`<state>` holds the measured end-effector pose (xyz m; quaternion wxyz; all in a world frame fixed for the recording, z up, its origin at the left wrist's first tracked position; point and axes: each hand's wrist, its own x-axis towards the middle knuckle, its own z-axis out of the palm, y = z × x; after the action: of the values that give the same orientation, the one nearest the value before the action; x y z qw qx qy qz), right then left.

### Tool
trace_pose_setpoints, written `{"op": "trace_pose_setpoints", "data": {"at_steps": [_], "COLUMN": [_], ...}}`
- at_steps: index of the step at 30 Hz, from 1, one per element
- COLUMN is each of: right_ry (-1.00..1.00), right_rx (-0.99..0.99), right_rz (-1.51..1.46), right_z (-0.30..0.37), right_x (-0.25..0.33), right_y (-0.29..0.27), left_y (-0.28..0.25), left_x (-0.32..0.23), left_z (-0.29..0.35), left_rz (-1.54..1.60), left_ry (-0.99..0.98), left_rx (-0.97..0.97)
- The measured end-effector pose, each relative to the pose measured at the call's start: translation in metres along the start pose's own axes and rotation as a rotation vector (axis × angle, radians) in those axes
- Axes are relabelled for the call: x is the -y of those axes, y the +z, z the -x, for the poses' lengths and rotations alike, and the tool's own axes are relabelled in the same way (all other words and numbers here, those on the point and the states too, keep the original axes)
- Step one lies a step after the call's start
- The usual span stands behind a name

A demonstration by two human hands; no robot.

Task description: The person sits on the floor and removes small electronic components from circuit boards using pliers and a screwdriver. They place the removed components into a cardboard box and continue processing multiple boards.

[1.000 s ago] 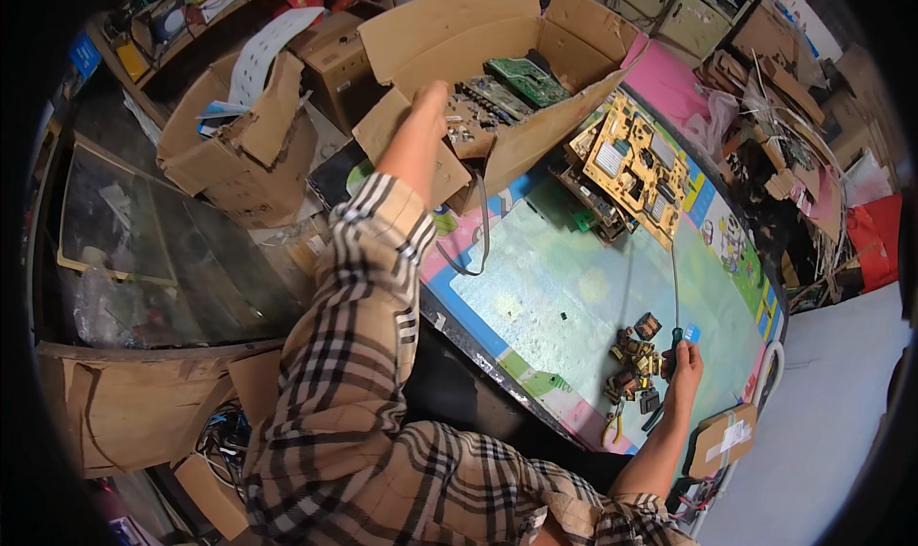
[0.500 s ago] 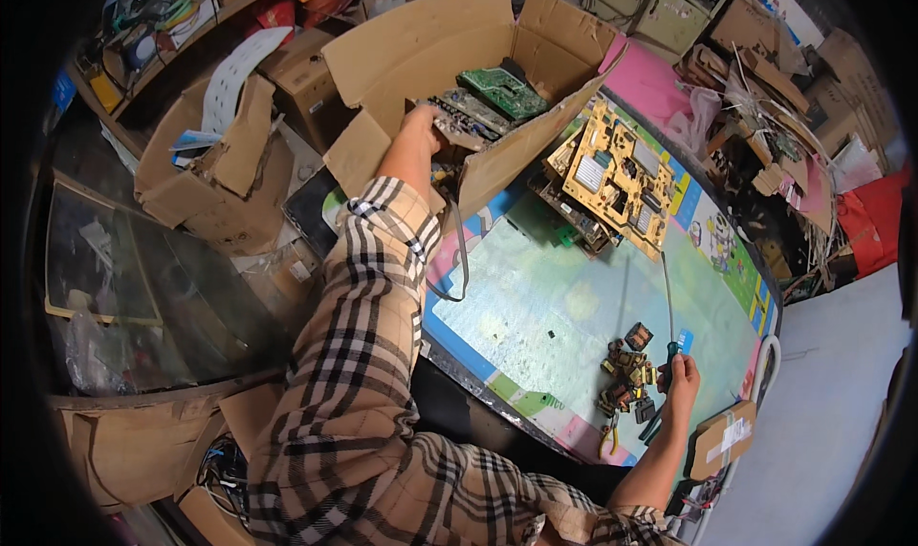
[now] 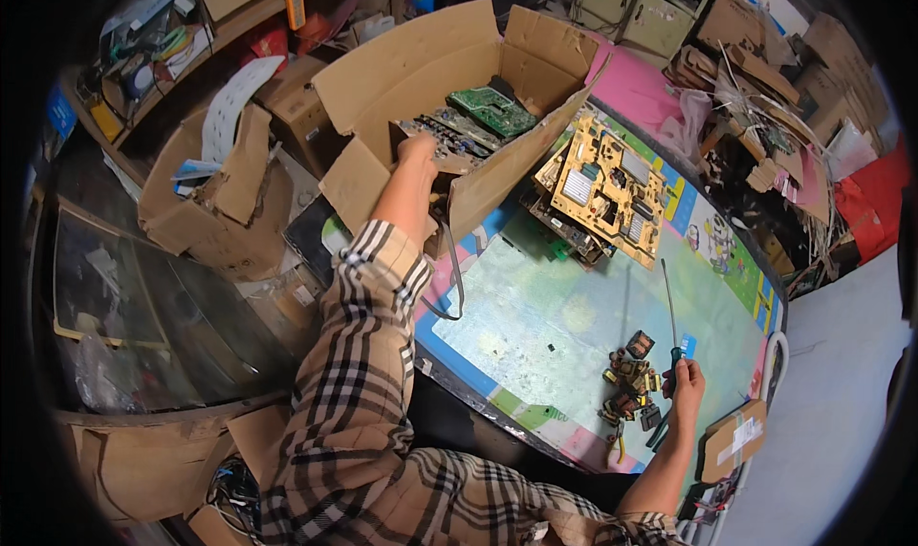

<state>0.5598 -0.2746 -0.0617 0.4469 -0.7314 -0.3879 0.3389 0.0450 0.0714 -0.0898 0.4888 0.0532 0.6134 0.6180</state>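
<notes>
My left hand [image 3: 417, 151] reaches into an open cardboard box [image 3: 492, 185] at the back of the table. It is closed on the near edge of a circuit board [image 3: 449, 137] crowded with small parts; its fingertips are partly hidden. Beside that board in the box lies a green circuit board [image 3: 492, 112]. Low on the right, my right hand [image 3: 684, 382] is wrapped round the dark green handle of a screwdriver [image 3: 670, 302], whose long shaft points away from me. Left of that hand is a heap of small coils and transformers [image 3: 626, 383].
A stack of yellowish circuit boards [image 3: 612, 187] stands right of the box. Yellow-handled pliers [image 3: 617, 448] lie by the near edge. A small carton [image 3: 734, 441] sits at the right corner. Another open carton [image 3: 215, 202] stands to the left, and a grey strap [image 3: 459, 278] hangs over the table.
The whole view has shifted slightly, the box appearing lower and further left. Both hands keep their holds, on the circuit board and the screwdriver.
</notes>
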Motion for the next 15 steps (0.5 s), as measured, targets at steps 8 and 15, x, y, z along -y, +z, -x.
{"op": "trace_pose_setpoints", "data": {"at_steps": [8, 15], "right_ry": [-0.033, -0.025], "right_rx": [0.008, 0.068], "right_rz": [-0.033, -0.059], "right_z": [0.001, 0.013], "right_x": [0.001, 0.011], "right_y": [0.007, 0.016], "left_y": [-0.080, -0.156], "left_x": [-0.042, -0.081], "left_z": [0.067, 0.148], "left_rz": [0.014, 0.259], "left_ry": [0.464, 0.689], "left_rx": [0.320, 0.687]}}
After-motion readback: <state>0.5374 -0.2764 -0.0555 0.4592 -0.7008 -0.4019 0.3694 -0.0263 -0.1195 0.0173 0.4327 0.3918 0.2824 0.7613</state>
